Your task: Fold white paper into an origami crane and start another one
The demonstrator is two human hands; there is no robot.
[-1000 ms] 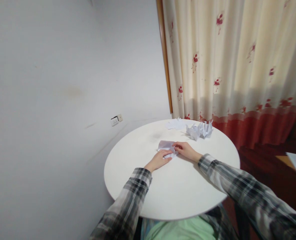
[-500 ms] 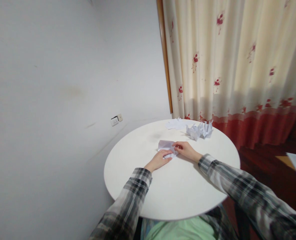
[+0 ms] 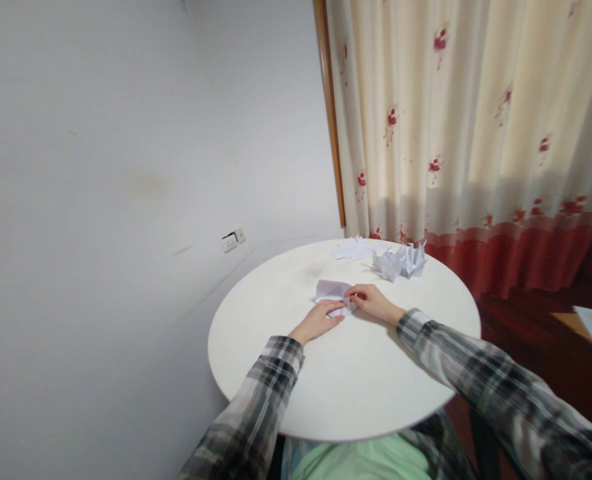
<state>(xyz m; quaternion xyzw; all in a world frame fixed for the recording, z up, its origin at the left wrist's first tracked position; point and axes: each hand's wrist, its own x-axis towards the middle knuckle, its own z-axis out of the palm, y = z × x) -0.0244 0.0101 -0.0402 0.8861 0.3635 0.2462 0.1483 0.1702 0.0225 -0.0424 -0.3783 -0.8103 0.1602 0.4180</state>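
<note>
A partly folded sheet of white paper (image 3: 330, 289) lies on the round white table (image 3: 361, 387), in front of me. My left hand (image 3: 321, 318) rests on its near left part, fingers stretched out and pressing it flat. At the paper's right edge, my right hand (image 3: 371, 300) pinches a bit of it between thumb and fingers. The folds under my fingers are partly hidden.
Several folded white paper shapes (image 3: 401, 261) stand in a cluster at the table's far right. Beside them lie flat white papers (image 3: 351, 248). A wall with a socket (image 3: 230, 242) is on the left, a floral curtain (image 3: 466, 133) behind.
Both hands keep their places on the paper. The right hand's fingers have shifted very slightly at its right edge.
</note>
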